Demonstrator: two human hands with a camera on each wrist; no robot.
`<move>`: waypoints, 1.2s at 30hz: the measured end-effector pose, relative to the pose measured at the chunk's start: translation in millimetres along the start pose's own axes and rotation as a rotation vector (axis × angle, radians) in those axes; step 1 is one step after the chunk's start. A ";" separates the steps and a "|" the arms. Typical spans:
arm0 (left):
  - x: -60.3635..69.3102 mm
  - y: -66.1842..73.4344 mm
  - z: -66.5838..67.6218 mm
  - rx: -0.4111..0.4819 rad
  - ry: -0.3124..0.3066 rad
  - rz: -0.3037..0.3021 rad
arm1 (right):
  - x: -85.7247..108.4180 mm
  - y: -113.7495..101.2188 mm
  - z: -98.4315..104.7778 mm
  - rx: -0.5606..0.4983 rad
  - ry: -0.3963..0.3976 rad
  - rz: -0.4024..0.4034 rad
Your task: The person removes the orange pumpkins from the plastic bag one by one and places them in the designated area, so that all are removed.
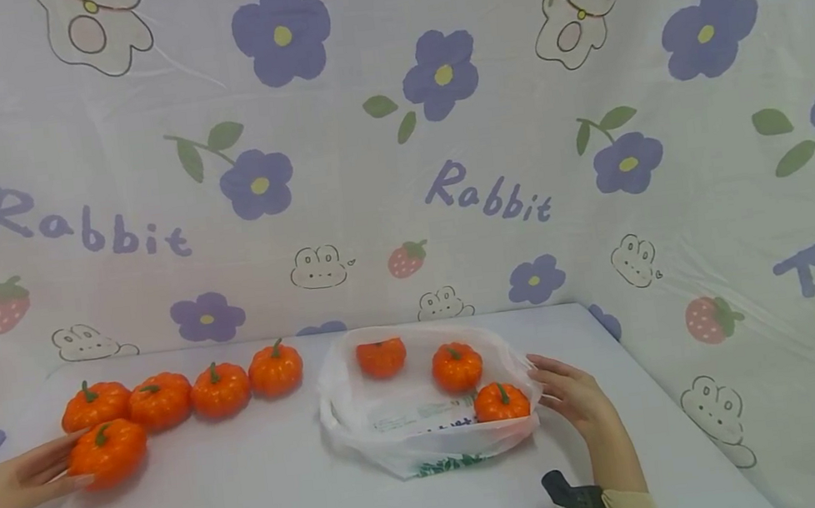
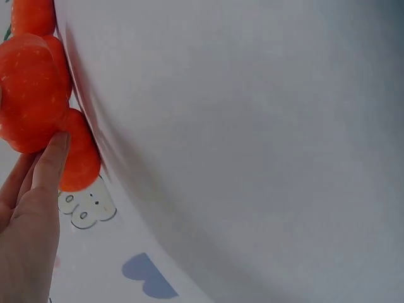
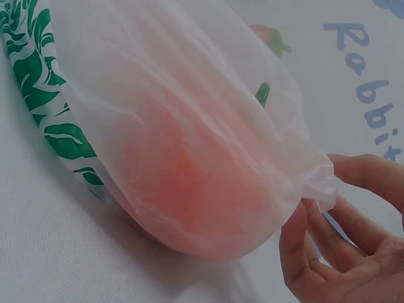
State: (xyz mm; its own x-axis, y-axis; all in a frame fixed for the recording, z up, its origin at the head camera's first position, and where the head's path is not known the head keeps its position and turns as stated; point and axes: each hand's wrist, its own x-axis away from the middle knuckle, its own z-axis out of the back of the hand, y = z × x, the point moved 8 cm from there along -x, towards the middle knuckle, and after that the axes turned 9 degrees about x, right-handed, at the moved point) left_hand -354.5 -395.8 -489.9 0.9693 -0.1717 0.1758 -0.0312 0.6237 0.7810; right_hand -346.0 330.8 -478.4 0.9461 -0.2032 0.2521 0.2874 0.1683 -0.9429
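At the left of the head view, my left hand grips a small orange pumpkin with a green stem, thumb in front and fingers behind. The same pumpkin shows in the left wrist view, overlapping others behind it. A white plastic bag with green print lies with its mouth open, holding three pumpkins. My right hand is at the bag's right side. In the right wrist view, that hand pinches a gathered bit of the bag between thumb and fingers.
A row of several pumpkins stands along the back left of the white table, beside the bag. A patterned curtain hangs behind the table and along its right side. A black strap mount sits on the right wrist.
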 end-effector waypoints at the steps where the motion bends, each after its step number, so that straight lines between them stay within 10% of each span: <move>1: -0.8 -4.9 2.0 0.009 0.000 0.004 | 0.1 0.2 -0.1 -0.001 0.000 0.001; 9: -6.7 -28.3 11.6 -0.006 0.008 0.008 | 0.4 2.0 -0.3 -0.001 0.005 0.005; 25: -5.7 -18.7 11.5 0.005 0.030 0.084 | -1.5 3.0 -1.4 -0.006 0.001 0.005; 36: 4.0 10.8 19.8 -0.003 0.203 -0.104 | -0.4 3.8 -0.9 -0.005 0.002 0.003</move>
State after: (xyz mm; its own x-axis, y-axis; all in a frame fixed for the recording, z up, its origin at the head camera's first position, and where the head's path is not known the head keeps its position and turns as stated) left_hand -355.8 -404.9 -468.9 0.9965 -0.0787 -0.0296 0.0718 0.6130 0.7868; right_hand -345.4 330.6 -482.2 0.9467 -0.2048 0.2488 0.2838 0.1642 -0.9447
